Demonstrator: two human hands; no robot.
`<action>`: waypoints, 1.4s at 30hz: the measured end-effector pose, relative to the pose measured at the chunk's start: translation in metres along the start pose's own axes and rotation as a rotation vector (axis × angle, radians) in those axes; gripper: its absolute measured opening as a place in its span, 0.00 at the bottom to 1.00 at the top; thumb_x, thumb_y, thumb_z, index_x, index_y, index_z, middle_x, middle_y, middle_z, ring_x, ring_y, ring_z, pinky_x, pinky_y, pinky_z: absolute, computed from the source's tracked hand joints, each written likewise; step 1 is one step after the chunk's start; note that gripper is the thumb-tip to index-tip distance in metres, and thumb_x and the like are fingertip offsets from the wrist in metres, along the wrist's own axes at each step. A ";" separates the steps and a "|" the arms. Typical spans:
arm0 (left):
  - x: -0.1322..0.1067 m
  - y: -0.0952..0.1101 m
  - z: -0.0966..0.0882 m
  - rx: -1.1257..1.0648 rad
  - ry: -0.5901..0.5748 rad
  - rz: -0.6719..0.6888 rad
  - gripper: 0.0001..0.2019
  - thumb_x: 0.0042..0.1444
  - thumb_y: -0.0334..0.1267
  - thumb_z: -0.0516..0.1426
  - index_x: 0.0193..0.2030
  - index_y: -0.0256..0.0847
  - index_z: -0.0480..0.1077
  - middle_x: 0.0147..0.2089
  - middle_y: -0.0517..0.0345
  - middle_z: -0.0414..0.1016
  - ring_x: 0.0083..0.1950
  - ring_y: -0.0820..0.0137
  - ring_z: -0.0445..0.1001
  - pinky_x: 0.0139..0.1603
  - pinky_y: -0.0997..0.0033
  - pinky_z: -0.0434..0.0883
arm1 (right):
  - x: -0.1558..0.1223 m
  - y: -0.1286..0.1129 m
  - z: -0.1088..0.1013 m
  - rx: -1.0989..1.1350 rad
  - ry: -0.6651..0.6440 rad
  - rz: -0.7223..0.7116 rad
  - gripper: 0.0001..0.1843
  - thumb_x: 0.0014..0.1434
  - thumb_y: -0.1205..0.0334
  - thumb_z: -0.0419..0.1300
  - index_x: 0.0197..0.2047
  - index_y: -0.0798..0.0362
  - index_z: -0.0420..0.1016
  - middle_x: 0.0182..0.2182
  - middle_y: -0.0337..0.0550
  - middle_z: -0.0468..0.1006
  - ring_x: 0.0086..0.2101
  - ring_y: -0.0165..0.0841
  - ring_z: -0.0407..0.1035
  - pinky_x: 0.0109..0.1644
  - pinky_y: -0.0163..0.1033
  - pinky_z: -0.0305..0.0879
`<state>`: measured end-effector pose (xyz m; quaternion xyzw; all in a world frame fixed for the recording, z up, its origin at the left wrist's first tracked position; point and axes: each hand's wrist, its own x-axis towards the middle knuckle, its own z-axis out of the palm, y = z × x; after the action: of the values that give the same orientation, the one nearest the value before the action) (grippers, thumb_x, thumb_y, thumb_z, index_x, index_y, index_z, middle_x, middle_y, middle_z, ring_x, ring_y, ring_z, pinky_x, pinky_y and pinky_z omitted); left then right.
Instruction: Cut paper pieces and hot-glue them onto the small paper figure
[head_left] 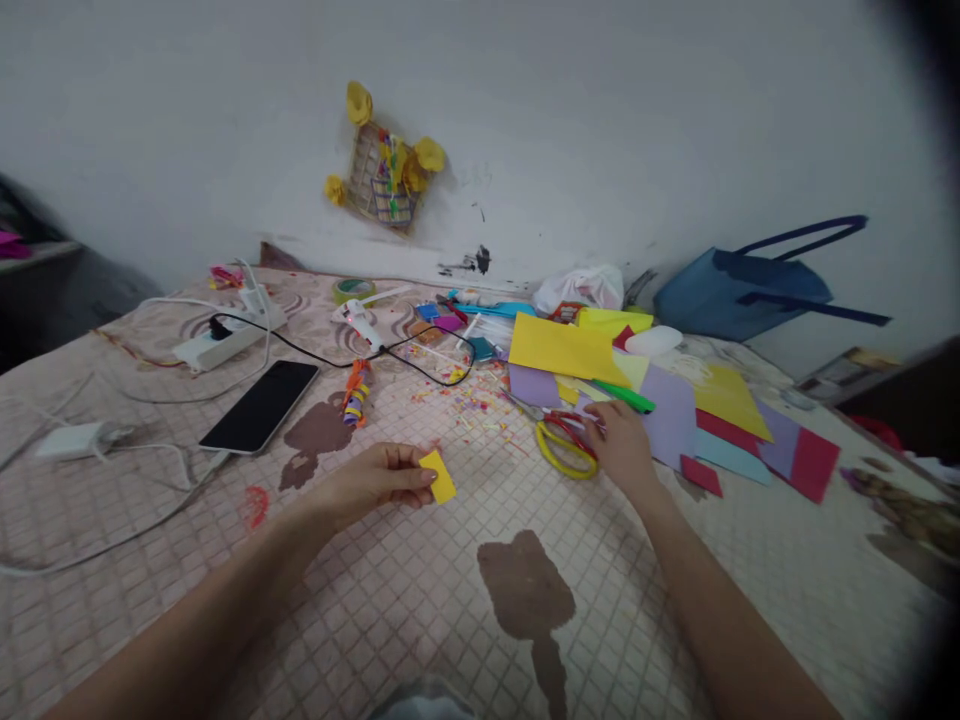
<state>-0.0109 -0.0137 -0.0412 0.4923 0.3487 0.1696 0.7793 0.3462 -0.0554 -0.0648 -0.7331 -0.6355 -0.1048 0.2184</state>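
My left hand (pixel 394 475) is closed, pinching a small yellow paper piece (pixel 439 477) between thumb and fingers above the table. On the right, my right hand (pixel 621 440) has its bent fingers at the red loop of a pair of scissors (pixel 568 455) with red and yellow handles. The scissors lie on the tablecloth, blades pointing to the far left. Just beyond these fingers is a green cutter-like tool (pixel 626 396) on the coloured papers. Tiny paper scraps (pixel 487 400) are scattered between the hands, toward the back.
Coloured sheets (pixel 671 410) spread across the right side, beside a blue bag (pixel 742 295). A glue gun (pixel 364 325), green tape roll (pixel 354 290) and small striped paper figure (pixel 355 395) stand further back. A phone (pixel 260 405), power strip (pixel 225 340) and loose cables occupy the left.
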 end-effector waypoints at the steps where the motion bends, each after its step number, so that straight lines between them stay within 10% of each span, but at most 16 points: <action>1: 0.000 0.000 0.001 -0.002 0.003 -0.006 0.10 0.45 0.40 0.64 0.29 0.35 0.72 0.27 0.58 0.76 0.27 0.79 0.71 0.32 0.80 0.67 | 0.002 0.006 0.000 -0.003 0.000 0.001 0.11 0.58 0.64 0.51 0.39 0.57 0.72 0.37 0.52 0.70 0.41 0.41 0.64 0.46 0.44 0.60; 13: 0.001 -0.001 0.007 -0.032 0.065 -0.013 0.11 0.43 0.39 0.65 0.29 0.34 0.71 0.28 0.58 0.76 0.26 0.78 0.71 0.31 0.79 0.66 | 0.007 0.027 -0.012 0.069 -0.018 -0.006 0.08 0.56 0.65 0.51 0.28 0.54 0.69 0.27 0.45 0.70 0.32 0.37 0.65 0.38 0.40 0.60; 17: 0.003 -0.005 0.014 -0.054 0.099 -0.011 0.12 0.41 0.40 0.66 0.28 0.34 0.71 0.25 0.58 0.75 0.25 0.78 0.70 0.29 0.79 0.66 | -0.001 -0.026 -0.024 0.145 0.104 0.031 0.09 0.59 0.62 0.49 0.33 0.54 0.68 0.32 0.47 0.70 0.33 0.36 0.64 0.38 0.40 0.60; 22: 0.005 -0.015 0.022 0.085 0.108 0.051 0.14 0.43 0.44 0.65 0.27 0.34 0.68 0.23 0.58 0.75 0.24 0.77 0.70 0.27 0.78 0.64 | -0.040 -0.125 -0.027 0.838 -0.347 -0.117 0.11 0.61 0.57 0.50 0.31 0.52 0.68 0.26 0.39 0.67 0.27 0.29 0.62 0.29 0.33 0.58; 26: 0.006 -0.021 0.026 0.162 0.051 0.119 0.16 0.44 0.46 0.63 0.26 0.34 0.67 0.22 0.60 0.72 0.23 0.78 0.67 0.25 0.79 0.62 | -0.062 -0.158 -0.017 1.050 -0.490 -0.017 0.11 0.56 0.54 0.58 0.30 0.53 0.66 0.25 0.36 0.65 0.25 0.27 0.59 0.27 0.32 0.56; 32: 0.008 -0.023 0.027 0.163 0.084 0.146 0.18 0.42 0.49 0.63 0.24 0.35 0.66 0.22 0.60 0.72 0.22 0.77 0.67 0.25 0.78 0.62 | -0.061 -0.156 -0.007 1.188 -0.626 0.078 0.16 0.57 0.51 0.55 0.25 0.53 0.63 0.19 0.32 0.60 0.20 0.25 0.55 0.22 0.30 0.52; 39: 0.008 -0.015 0.025 0.164 0.213 0.130 0.18 0.44 0.51 0.61 0.25 0.37 0.65 0.16 0.64 0.69 0.17 0.79 0.63 0.18 0.80 0.58 | -0.033 -0.110 0.004 0.955 -0.451 0.180 0.17 0.55 0.49 0.55 0.24 0.52 0.61 0.16 0.30 0.60 0.15 0.24 0.53 0.18 0.30 0.49; 42: 0.009 -0.014 0.024 0.146 0.222 0.104 0.18 0.44 0.51 0.61 0.27 0.37 0.65 0.14 0.65 0.67 0.14 0.80 0.59 0.16 0.80 0.56 | -0.024 -0.095 0.001 0.895 -0.336 0.216 0.15 0.56 0.50 0.53 0.38 0.53 0.66 0.24 0.36 0.68 0.17 0.25 0.57 0.19 0.32 0.53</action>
<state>0.0116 -0.0305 -0.0508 0.5434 0.4182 0.2374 0.6881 0.2487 -0.0675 -0.0579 -0.6357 -0.5651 0.3217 0.4160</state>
